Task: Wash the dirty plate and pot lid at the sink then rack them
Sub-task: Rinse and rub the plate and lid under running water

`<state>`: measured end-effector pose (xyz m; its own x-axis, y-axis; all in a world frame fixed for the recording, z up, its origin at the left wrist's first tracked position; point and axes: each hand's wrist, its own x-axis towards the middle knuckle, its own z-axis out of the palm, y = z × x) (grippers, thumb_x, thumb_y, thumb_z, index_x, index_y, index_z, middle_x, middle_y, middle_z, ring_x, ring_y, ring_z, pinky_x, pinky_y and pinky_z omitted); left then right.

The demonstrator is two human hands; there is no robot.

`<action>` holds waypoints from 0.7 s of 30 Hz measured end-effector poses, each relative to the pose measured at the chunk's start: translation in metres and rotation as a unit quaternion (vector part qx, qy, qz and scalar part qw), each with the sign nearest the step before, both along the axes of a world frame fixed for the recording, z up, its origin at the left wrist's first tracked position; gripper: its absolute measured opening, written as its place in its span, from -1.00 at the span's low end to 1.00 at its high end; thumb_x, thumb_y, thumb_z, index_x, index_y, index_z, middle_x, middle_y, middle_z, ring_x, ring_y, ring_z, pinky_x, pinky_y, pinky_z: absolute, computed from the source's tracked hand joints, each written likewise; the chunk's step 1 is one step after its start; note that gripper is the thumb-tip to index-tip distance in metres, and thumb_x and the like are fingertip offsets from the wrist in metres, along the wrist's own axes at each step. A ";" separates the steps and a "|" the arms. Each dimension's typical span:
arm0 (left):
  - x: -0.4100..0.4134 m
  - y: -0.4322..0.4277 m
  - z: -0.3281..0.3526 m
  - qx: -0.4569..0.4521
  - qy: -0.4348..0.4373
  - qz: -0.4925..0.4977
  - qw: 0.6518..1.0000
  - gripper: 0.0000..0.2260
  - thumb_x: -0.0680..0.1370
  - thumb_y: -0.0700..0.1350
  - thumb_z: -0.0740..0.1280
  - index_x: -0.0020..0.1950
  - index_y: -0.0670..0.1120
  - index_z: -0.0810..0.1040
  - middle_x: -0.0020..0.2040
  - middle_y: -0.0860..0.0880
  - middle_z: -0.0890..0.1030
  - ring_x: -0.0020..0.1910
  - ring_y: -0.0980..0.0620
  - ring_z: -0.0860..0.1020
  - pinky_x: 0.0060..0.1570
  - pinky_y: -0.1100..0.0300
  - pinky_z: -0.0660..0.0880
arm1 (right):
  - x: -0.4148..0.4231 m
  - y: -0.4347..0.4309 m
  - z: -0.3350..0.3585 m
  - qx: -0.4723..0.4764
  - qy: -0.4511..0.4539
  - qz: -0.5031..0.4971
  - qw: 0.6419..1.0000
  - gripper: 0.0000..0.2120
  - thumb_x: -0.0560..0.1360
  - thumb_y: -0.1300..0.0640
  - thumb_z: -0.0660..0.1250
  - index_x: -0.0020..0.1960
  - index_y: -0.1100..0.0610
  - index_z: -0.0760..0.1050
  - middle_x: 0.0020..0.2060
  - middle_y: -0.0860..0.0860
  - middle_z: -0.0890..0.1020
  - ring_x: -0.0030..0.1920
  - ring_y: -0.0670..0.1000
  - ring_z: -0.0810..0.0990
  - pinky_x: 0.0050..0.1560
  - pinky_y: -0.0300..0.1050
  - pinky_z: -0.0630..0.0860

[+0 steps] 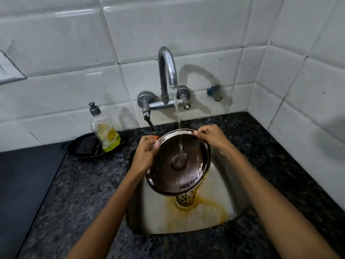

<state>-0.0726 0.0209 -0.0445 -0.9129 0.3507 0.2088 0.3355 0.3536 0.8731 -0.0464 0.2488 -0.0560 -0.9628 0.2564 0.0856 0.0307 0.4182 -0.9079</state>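
pot lid (179, 163) tilted under tap water | left hand (144, 156), right hand (210, 136) clamped on rim

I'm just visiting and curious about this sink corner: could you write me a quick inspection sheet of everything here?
Surface: dark speckled counter; steel sink with yellow stains near the drain.
Job's things: pot lid tilted under the tap, water running on it; plate and rack not seen.
Clutter: soap bottle standing in a black tray.
Grippers: left hand and right hand grip the lid's rim.
Cables: nothing seen.
Surroundings: white tiled walls.
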 end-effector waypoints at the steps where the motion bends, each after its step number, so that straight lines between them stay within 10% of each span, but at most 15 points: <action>1: -0.001 0.001 0.003 -0.032 0.009 -0.019 0.999 -0.88 0.54 -0.15 0.25 -0.11 -0.18 0.52 -0.11 -0.06 0.47 -0.10 0.07 0.43 -0.04 0.28 0.35 | 0.000 -0.003 0.000 0.003 0.008 -0.007 1.000 -0.73 0.44 0.16 0.37 -0.43 0.08 0.48 -0.49 -0.01 0.47 -0.46 -0.24 0.41 -0.31 -0.15 0.29; 5: -0.011 0.024 0.007 -0.199 0.068 -0.052 0.976 -0.74 0.55 -0.09 0.23 0.07 -0.24 0.57 0.08 -0.19 0.52 0.09 -0.07 0.46 0.02 0.23 0.29 | -0.010 -0.038 0.016 0.097 0.022 0.073 0.992 -0.79 0.42 0.14 0.39 -0.31 0.26 0.56 -0.41 0.06 0.52 -0.39 -0.12 0.42 -0.34 -0.30 0.29; 12: -0.003 0.011 0.002 -0.091 0.043 0.032 0.994 -0.79 0.55 -0.17 0.25 -0.02 -0.27 0.60 0.01 -0.05 0.41 0.03 0.03 0.42 0.03 0.27 0.30 | -0.004 -0.014 0.002 0.021 -0.003 0.040 0.999 -0.83 0.43 0.08 0.39 -0.29 0.15 0.61 -0.42 0.07 0.56 -0.30 -0.03 0.49 -0.20 -0.13 0.35; 21: -0.009 0.025 0.023 -0.208 0.071 -0.021 0.975 -0.81 0.50 -0.18 0.30 0.01 -0.27 0.57 -0.03 -0.20 0.55 0.03 -0.18 0.52 -0.04 0.11 0.36 | -0.014 -0.036 0.033 0.070 0.023 0.052 0.996 -0.82 0.36 0.08 0.45 -0.21 0.21 0.65 -0.38 0.08 0.63 -0.34 -0.09 0.50 -0.28 -0.21 0.37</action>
<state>-0.0820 0.0457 -0.0220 -0.8683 0.4685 0.1629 0.4640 0.6510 0.6008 -0.0609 0.2127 -0.0230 -0.9775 0.1385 0.1591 -0.0601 0.5403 -0.8393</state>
